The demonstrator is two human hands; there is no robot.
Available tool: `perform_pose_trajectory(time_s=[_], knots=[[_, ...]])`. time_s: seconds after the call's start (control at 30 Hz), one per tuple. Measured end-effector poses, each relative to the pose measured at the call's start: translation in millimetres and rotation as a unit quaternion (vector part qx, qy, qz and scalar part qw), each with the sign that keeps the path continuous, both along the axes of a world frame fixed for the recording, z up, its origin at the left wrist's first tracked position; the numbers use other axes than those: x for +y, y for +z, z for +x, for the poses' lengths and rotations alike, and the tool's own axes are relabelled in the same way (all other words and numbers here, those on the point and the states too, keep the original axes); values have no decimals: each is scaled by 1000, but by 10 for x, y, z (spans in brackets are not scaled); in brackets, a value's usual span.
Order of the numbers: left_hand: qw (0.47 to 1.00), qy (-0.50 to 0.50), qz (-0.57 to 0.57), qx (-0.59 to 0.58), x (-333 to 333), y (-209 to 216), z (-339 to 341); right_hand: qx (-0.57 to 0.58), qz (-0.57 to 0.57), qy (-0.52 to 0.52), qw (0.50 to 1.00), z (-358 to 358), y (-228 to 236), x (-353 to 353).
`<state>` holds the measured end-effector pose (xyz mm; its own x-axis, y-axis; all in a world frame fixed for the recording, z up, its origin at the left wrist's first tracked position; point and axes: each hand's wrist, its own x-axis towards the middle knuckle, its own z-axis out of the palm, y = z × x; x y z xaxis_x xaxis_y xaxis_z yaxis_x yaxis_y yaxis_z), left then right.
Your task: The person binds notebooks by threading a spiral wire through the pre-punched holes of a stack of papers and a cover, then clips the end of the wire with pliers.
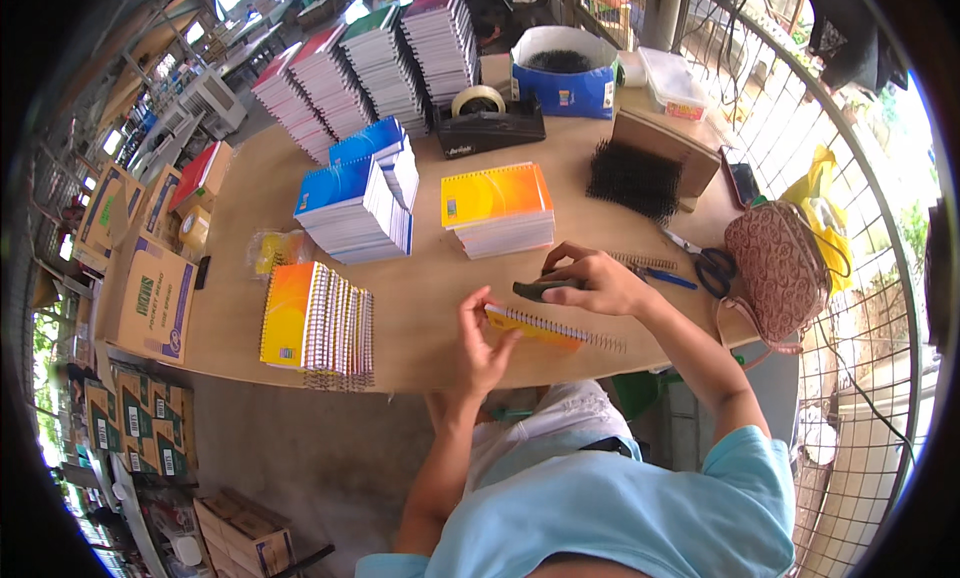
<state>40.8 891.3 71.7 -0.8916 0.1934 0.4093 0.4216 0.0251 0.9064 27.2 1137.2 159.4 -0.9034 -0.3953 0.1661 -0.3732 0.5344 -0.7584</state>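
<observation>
My left hand (480, 346) grips the left end of a small yellow-orange notebook (538, 328), held tilted on its edge by the table's near side. A wire spiral (603, 342) runs along its upper edge, and a length of coil juts out past the right end. Just above the notebook, my right hand (600, 283) is closed on a dark elongated object (545, 290) whose kind I cannot make out. On the left lies a row of bound yellow notebooks (315, 318) with their coils upward. A stack of yellow notebooks (497, 208) stands beyond my hands.
Blue notebook stacks (350, 208) and taller stacks (440, 43) stand behind. At the back are a tape dispenser (490, 128) and a blue box (565, 88). On the right lie black coils (635, 183), scissors (712, 268), a blue-handled tool (668, 277) and a patterned bag (778, 263).
</observation>
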Motion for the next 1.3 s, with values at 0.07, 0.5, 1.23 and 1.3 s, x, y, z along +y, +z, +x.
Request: perform_pose_trajectory(time_s=[0.07, 0.5, 1.23, 1.3], knots=[[993, -25, 111, -43, -120, -20, -88, -81, -130, 42, 987, -16, 63, 12], [968, -90, 176, -156, -160, -23, -116, -32, -37, 35, 998, -55, -26, -202], [951, -96, 189, -223, -52, 427, 15, 104, 299, -362, 877, 948, -644, 838], [952, -92, 188, -223, -56, 470, 9, 111, 192, -314, 923, 922, -505, 848]])
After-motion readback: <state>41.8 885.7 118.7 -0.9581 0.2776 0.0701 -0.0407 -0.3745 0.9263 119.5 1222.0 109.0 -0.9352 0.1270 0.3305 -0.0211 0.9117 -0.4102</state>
